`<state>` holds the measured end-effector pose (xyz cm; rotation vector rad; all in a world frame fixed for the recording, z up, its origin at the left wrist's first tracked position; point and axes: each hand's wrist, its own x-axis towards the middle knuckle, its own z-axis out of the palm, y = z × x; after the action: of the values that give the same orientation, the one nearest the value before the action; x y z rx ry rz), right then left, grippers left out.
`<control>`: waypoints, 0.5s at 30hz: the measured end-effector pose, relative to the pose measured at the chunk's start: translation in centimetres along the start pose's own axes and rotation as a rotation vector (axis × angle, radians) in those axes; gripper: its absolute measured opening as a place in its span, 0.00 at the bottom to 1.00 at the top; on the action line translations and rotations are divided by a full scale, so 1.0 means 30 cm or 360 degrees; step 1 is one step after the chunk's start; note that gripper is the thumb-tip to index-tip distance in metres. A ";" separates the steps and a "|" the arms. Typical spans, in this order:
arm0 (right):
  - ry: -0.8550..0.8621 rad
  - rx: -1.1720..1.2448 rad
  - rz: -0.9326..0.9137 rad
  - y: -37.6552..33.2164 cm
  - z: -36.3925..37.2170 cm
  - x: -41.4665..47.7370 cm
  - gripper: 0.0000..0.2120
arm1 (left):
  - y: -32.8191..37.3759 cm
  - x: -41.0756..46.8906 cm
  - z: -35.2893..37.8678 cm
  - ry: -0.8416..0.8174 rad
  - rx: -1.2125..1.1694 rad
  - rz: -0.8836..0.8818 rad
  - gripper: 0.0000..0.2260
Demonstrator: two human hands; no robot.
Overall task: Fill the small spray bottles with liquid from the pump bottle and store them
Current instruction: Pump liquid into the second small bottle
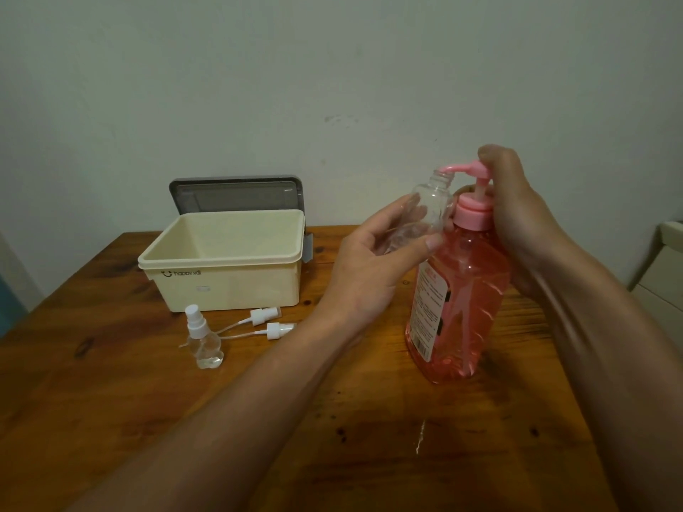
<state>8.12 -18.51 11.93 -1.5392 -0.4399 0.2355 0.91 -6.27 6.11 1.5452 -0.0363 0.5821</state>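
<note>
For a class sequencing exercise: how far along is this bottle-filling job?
Done: box open, two spray tops off. In hand: left hand holds an open bottle at the pump bottle spout; right hand grips the pump. Left: filling, capping, the capped bottle, storing.

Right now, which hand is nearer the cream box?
Left. The left hand, holding a small bottle, is right of the cream box; the right hand is farther right, at the pump bottle.

1. Pump bottle (pixel 458 301): upright at the table's 2 o'clock, holding pink liquid, with a pink pump.
2. Uncapped spray bottle (pixel 428 212): clear, tilted, held with its mouth under the pump spout.
3. Capped spray bottle (pixel 202 339): upright at 9 o'clock.
4. Loose spray heads (pixel 264 315) (pixel 281 330): lying at its 2 o'clock.
5. Storage box (pixel 225 286): cream, open, at 11 o'clock.
</note>
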 end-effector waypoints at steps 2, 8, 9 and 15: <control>-0.0026 -0.0003 -0.0008 -0.001 -0.003 0.002 0.28 | 0.001 0.001 0.001 -0.0002 -0.0001 0.0002 0.26; -0.0090 -0.0053 -0.0035 0.006 -0.017 0.017 0.24 | -0.009 0.001 -0.005 0.0027 -0.0001 0.0002 0.24; -0.0084 -0.0045 -0.0032 0.009 -0.017 0.018 0.24 | -0.011 0.001 -0.007 0.0028 -0.0006 0.0005 0.24; -0.0067 -0.0009 0.0004 0.010 -0.013 0.016 0.27 | -0.003 0.002 -0.011 0.0030 -0.0018 0.0037 0.25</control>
<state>8.75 -18.64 11.69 -1.5427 -0.4724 0.2690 0.89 -5.92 6.03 1.5301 -0.0432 0.6142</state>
